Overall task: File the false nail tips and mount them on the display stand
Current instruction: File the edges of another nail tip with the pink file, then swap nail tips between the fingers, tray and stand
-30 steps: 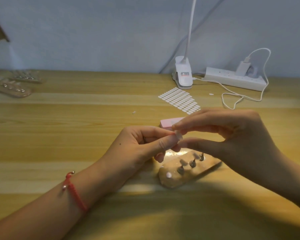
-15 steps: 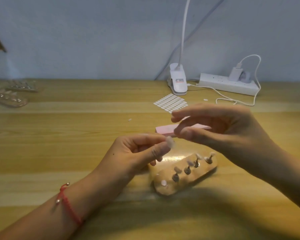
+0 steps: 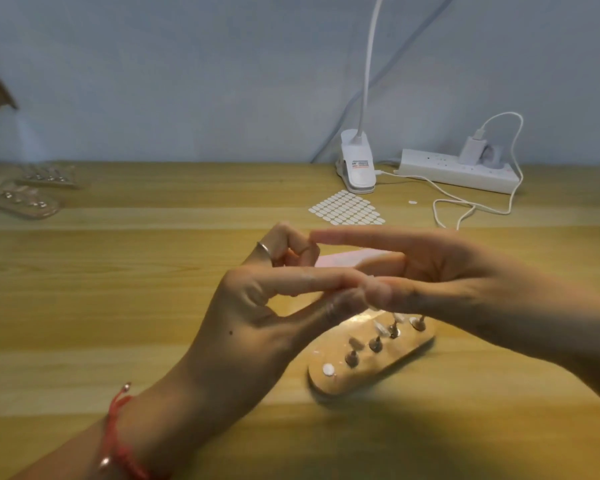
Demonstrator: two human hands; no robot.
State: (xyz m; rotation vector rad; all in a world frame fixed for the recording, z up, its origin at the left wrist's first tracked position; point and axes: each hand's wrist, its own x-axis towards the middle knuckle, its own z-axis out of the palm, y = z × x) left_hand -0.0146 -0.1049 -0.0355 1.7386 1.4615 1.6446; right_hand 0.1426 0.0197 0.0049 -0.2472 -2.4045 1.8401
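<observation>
- Head view, left hand (image 3: 257, 313): raised over the table (image 3: 118, 306). Thumb and forefinger are stretched to the right and closed together at their ends, pinching a small pale nail tip (image 3: 370, 278). The other fingers are curled behind; a ring shows on one.
- Head view, right hand (image 3: 458, 282): comes in from the right. The forefinger lies straight above, and the thumb is pressed up to the same pinch point. Blur hides whether this hand grips the tip or only touches it.
- Head view, nail tip: in the air between the two hands, above the near end of the display stand (image 3: 395, 356) and apart from it.
- Head view, display stand: an oval wooden base lying flat below the hands, with a row of small pegs (image 3: 376, 344). Pale tips seem to sit on some of them; a count is not possible.
- Head view, pink block (image 3: 340, 259): on the table behind the hands, probably the file, untouched.
- Head view, far side: sticker sheet (image 3: 347, 207), lamp clip (image 3: 355, 168), power strip (image 3: 458, 169).
- Step, as judged: a tip is being handled between the fingers, either checked or made ready for mounting.
- Next move, as judged: lower the tip onto a free peg, held level and set down with light pressure.
</observation>
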